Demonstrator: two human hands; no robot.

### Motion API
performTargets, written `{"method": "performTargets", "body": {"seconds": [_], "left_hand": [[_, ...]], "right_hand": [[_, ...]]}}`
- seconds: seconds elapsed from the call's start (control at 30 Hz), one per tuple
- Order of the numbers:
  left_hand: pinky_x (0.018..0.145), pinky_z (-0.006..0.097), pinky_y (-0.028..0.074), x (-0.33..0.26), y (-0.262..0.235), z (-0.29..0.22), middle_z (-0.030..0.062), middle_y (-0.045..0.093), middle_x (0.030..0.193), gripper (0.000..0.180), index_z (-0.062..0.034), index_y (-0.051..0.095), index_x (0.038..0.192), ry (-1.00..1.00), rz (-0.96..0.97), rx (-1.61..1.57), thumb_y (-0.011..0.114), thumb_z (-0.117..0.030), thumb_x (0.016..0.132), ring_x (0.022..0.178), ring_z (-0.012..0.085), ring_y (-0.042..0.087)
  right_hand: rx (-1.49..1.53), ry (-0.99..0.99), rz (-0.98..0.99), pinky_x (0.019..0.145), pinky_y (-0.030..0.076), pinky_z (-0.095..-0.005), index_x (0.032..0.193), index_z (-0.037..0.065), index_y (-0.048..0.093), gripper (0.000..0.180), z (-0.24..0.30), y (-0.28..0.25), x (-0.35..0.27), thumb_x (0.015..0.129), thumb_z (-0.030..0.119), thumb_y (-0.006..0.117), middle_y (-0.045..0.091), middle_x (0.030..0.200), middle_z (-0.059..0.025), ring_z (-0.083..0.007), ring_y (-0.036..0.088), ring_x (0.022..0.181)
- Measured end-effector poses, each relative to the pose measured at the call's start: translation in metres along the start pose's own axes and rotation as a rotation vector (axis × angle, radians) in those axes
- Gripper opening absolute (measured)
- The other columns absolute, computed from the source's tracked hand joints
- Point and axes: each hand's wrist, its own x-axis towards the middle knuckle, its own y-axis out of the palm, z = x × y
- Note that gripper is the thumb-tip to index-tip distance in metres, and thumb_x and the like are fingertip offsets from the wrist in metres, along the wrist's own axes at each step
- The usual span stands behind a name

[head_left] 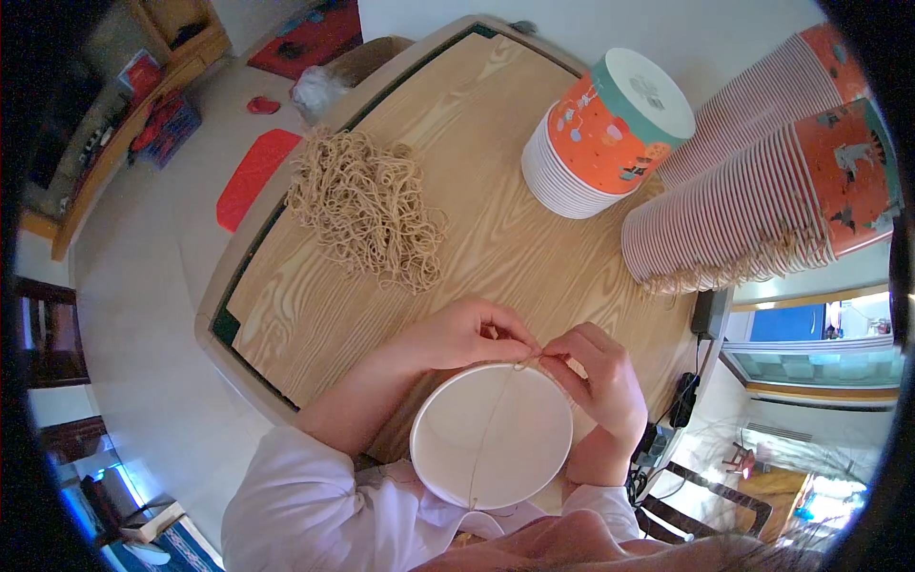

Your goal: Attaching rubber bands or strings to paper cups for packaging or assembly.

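In front of my body a white paper bucket (448, 419) stands with its open mouth facing up. A thin tan cord (488, 431) stretches across the mouth from the far rim to the near rim. At the far rim my left hand (474, 334) is closed in a pinch on the cord's end. My right hand (596, 377) pinches at the same spot from the other side, its fingertips close to the left ones. The fingers partly hide the cord's end and any knot there.
A tangled heap of tan cords (367, 210) lies on the wooden table (477, 133). Beyond it to the right is an upside-down stack of orange and green paper buckets (610, 129). Long nested bucket stacks (724, 195) lean at the right, with cords hanging along one.
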Motion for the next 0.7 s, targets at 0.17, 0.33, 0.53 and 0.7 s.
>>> {"method": "performTargets", "body": {"seconds": [0.17,0.33,0.53,0.7], "left_hand": [[0.061,0.022,0.045,0.004,-0.001,-0.005,0.0008,0.065,0.073,0.02,-0.0049,0.072,0.095,0.011,-0.033,0.107,0.072,-0.018,0.08,0.067,0.0064,0.055],[0.069,0.027,0.048,0.007,-0.003,-0.006,0.0041,0.066,0.083,0.022,-0.0057,0.072,0.093,-0.064,0.028,0.216,0.075,-0.022,0.079,0.078,0.0115,0.061],[0.071,0.026,0.048,0.013,-0.008,-0.003,0.0033,0.067,0.084,0.021,-0.0053,0.071,0.092,-0.046,0.099,0.167,0.076,-0.019,0.077,0.077,0.0111,0.061],[0.071,0.026,0.049,0.014,-0.011,0.005,0.0027,0.067,0.084,0.019,-0.0044,0.07,0.091,-0.024,0.132,0.047,0.075,-0.016,0.077,0.077,0.0103,0.06]], "right_hand": [[-0.032,-0.01,-0.02,0.061,0.047,-0.0338,0.081,-0.001,0.062,0.014,0.0,0.003,0.003,0.072,0.0,0.073,0.061,0.077,-0.0101,-0.0268,0.06,0.072],[-0.048,-0.01,-0.032,0.06,0.047,-0.0334,0.08,0.0,0.062,0.015,0.005,0.001,0.004,0.071,0.0,0.073,0.061,0.077,-0.0099,-0.0266,0.06,0.071],[0.002,0.022,-0.015,0.061,0.047,-0.0324,0.081,0.0,0.061,0.015,-0.002,0.001,0.005,0.071,0.001,0.073,0.061,0.077,-0.0096,-0.0259,0.061,0.071],[0.048,0.035,0.009,0.062,0.047,-0.0317,0.082,-0.001,0.062,0.015,-0.01,0.004,0.006,0.073,0.005,0.073,0.061,0.078,-0.0101,-0.0254,0.061,0.071]]}}
